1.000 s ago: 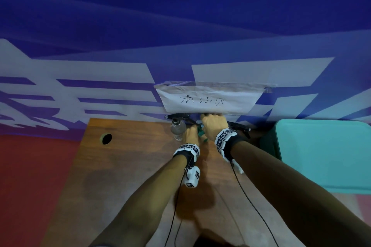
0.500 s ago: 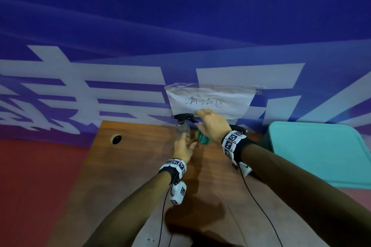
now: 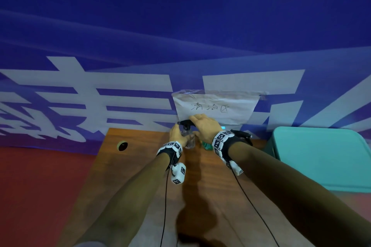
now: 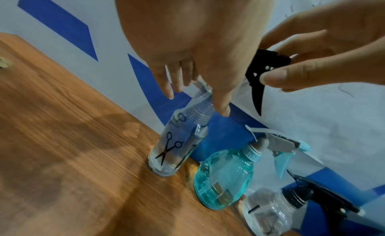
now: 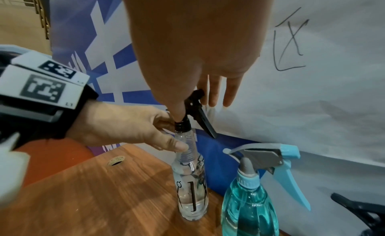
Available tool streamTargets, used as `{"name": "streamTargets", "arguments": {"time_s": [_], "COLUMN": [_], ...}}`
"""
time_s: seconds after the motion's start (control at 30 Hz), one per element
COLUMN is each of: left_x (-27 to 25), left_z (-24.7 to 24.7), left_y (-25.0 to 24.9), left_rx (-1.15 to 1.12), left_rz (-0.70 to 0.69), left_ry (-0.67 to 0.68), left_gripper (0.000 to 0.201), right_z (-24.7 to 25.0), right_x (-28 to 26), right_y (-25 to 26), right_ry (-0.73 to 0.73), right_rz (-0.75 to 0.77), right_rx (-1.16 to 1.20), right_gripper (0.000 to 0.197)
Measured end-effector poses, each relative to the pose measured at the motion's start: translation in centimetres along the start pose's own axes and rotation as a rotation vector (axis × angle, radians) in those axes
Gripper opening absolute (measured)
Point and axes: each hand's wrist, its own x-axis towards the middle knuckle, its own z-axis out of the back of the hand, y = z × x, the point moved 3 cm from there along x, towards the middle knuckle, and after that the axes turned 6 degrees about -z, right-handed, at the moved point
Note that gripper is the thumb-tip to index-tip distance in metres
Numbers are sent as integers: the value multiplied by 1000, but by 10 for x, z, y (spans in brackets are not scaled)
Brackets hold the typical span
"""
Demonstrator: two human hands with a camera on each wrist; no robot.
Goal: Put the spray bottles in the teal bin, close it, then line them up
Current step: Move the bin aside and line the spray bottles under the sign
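A slim clear spray bottle (image 5: 191,198) printed with scissors stands at the table's back edge against the banner. My left hand (image 4: 195,99) grips its ribbed neck, thumb on one side and fingers on the other. My right hand (image 5: 198,107) pinches its black trigger head (image 4: 258,84) from above. Just to the right stands a round teal bottle (image 4: 223,178) with a light-blue trigger, then a clear bottle (image 4: 268,211) with a black trigger. In the head view both hands (image 3: 190,130) meet over the slim bottle. The teal bin (image 3: 325,156) sits at the right with its lid down.
The wooden table (image 3: 140,166) has a round cable hole (image 3: 122,146) at its back left. A paper sign (image 3: 216,108) is taped to the blue banner right behind the bottles. Red floor lies to the left of the table.
My left hand rose from below the slim bottle and closed round its neck. My right hand shifted left from the teal bottle onto the black trigger head.
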Motion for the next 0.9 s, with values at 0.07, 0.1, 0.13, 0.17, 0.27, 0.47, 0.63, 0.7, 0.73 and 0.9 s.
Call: {"name": "streamTargets", "arguments": {"time_s": [0.07,0.1,0.13,0.17,0.27,0.47,0.63,0.7,0.73,0.9], "left_x": [-17,-20,-23,-22,-20,-14,-2,-5,-6,-14], "left_z": [15,20,23,23,19,12,15,18,19,21], "left_y": [-28,-34,-37,-35,-32,-19,-9,-16,-19,-25], "left_rx": [54,94,88,73,97,66,177,176,169,153], "left_rz": [-23,-27,-25,-11,-29,-30,-44,-45,-55,-127], "left_ry": [34,48,58,67,99,88,78,72,75,44], "left_gripper": [57,51,49,49,39,11,5,6,5,11], "right_z": [0,-1,-2,-4,-9,-16,-17,-14,-12,-9], "right_x": [8,13,17,22,33,48,54,55,54,50], "right_y": [5,6,8,9,13,15,20,20,21,27], "right_ry": [7,19,37,53,94,121,98,83,80,81], "right_rz": [9,1,-11,-25,-59,-111,-107,-107,-111,-125], "right_rx": [-4,-5,-2,-4,2,-113,-189,-200,-205,-225], "right_gripper": [36,34,32,30,24,31,34,35,36,41]}}
